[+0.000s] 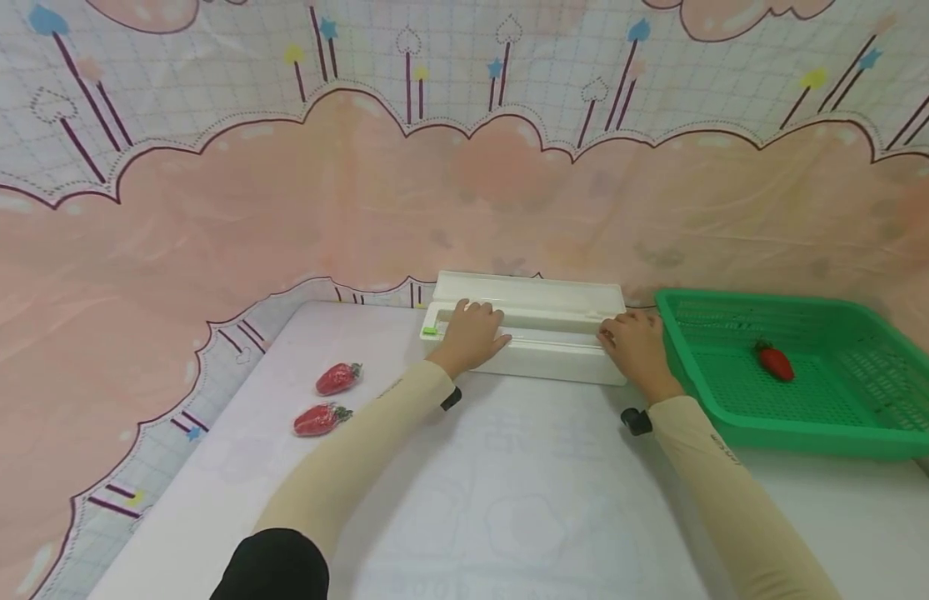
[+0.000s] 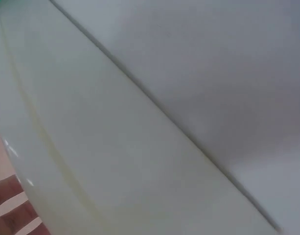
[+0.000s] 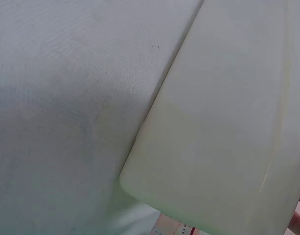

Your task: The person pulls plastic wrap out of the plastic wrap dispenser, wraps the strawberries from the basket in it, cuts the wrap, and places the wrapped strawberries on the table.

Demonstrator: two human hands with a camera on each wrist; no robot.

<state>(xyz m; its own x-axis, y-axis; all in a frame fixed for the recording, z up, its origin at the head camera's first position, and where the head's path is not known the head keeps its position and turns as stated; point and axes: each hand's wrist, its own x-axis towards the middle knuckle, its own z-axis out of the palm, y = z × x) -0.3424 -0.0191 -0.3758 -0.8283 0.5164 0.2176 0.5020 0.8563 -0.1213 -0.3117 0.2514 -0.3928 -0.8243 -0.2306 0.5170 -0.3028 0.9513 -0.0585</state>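
1. Working at a long white box with both hands seems to be the step in hand, most likely freeing or lining up a sheet edge at its mouth.
2. The box lies near the far side of the table, its lid tipped back behind it and a small green piece at its left end.
3. At the left part of the mouth is the left hand, thumb and fingers spaced apart; whether its grip has hold of anything cannot be told.
4. By the right end is the right hand, fingers bent over the edge; what its grip holds, if anything, is hidden. Both wrist views mostly show the box's front face.
5. Two red strawberries lie on the table to the left; another strawberry lies in the green basket to the right.
6. The next move probably calls for a pinch at both ends of the edge and an even pull, with the light box kept from sliding.
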